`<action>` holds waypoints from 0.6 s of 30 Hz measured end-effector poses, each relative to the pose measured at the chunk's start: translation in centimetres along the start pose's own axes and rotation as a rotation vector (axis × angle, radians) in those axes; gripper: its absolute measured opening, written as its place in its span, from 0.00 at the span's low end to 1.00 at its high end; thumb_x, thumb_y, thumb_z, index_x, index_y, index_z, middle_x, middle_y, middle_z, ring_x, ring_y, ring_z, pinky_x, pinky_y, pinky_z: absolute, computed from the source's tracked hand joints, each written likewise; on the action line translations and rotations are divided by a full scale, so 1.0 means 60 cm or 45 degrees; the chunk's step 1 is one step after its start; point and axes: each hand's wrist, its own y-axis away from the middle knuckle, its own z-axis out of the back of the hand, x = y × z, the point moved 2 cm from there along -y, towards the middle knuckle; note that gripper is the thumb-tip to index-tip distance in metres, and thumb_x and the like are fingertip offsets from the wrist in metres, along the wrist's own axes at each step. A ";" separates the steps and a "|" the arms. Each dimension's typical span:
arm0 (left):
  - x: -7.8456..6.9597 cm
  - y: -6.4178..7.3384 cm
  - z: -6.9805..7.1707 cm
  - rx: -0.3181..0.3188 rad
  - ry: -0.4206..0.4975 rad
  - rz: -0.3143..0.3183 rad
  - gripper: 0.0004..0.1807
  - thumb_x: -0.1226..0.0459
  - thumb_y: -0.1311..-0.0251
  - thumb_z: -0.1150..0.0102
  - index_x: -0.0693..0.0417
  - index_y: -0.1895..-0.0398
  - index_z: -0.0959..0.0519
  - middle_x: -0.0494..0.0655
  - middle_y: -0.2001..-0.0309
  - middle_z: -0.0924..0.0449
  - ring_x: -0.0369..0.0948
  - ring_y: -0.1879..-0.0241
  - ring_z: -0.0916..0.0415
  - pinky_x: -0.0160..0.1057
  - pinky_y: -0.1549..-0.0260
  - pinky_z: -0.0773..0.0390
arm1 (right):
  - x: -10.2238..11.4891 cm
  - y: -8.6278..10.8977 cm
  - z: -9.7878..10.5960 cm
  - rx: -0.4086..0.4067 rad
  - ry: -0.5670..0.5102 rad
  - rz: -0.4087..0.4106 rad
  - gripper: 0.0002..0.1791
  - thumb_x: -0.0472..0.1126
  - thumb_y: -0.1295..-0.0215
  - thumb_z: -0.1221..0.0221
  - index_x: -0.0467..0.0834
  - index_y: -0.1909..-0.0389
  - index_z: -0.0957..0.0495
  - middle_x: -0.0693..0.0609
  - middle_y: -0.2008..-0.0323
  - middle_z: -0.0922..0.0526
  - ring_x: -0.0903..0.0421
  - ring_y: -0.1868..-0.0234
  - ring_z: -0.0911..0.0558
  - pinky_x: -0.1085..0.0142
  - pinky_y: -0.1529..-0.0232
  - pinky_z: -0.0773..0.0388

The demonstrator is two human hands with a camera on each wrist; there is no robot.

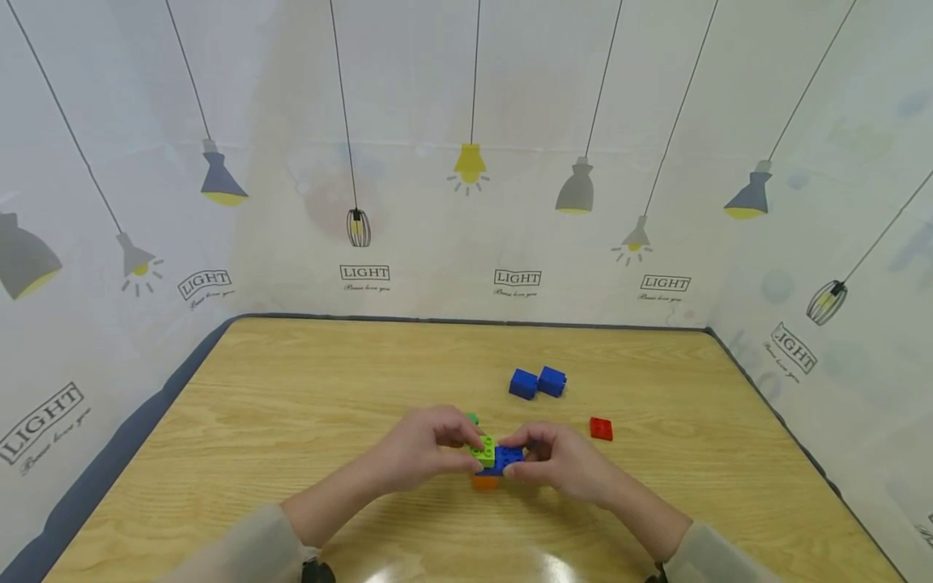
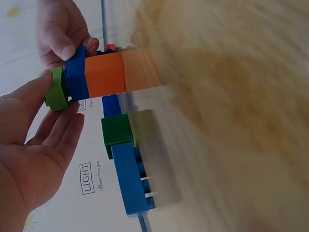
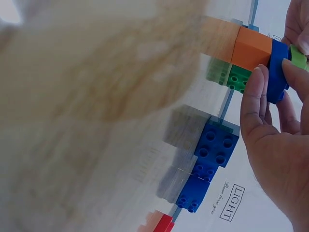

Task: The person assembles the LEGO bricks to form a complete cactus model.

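My left hand (image 1: 430, 449) pinches a lime green toy brick (image 2: 57, 91) between thumb and fingers. It sits at one end of a flat blue brick (image 3: 276, 72), slightly tilted in the left wrist view. My right hand (image 1: 561, 461) grips the other end of that blue brick, thumb on one side and fingers on the other. Under the blue brick stands an orange brick (image 2: 105, 75) on the table. In the head view the fingers partly cover the lime brick, and only the front of the orange one shows.
Behind the stack are a green brick (image 2: 117, 130) and a lighter blue brick (image 2: 129, 179), mostly hidden in the head view. Two blue bricks (image 1: 523, 384) lie farther back, and a flat red brick (image 1: 601, 428) to the right. A printed curtain (image 1: 423, 291) borders the wooden table (image 1: 328, 364).
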 end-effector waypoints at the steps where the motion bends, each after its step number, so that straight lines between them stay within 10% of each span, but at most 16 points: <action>1: 0.000 -0.001 -0.002 0.002 -0.010 0.001 0.09 0.66 0.35 0.22 0.48 0.54 0.11 0.43 0.50 0.11 0.34 0.49 0.11 0.44 0.41 0.10 | 0.000 0.000 0.000 0.000 0.001 0.001 0.16 0.44 0.28 0.27 0.44 0.43 0.13 0.48 0.50 0.13 0.52 0.59 0.20 0.71 0.66 0.20; 18: -0.002 -0.003 -0.014 -0.012 -0.093 -0.094 0.09 0.63 0.34 0.22 0.51 0.53 0.08 0.47 0.51 0.12 0.37 0.49 0.14 0.34 0.47 0.10 | -0.001 0.001 0.001 0.003 0.018 0.006 0.16 0.44 0.27 0.27 0.44 0.44 0.14 0.48 0.52 0.12 0.52 0.58 0.18 0.70 0.66 0.18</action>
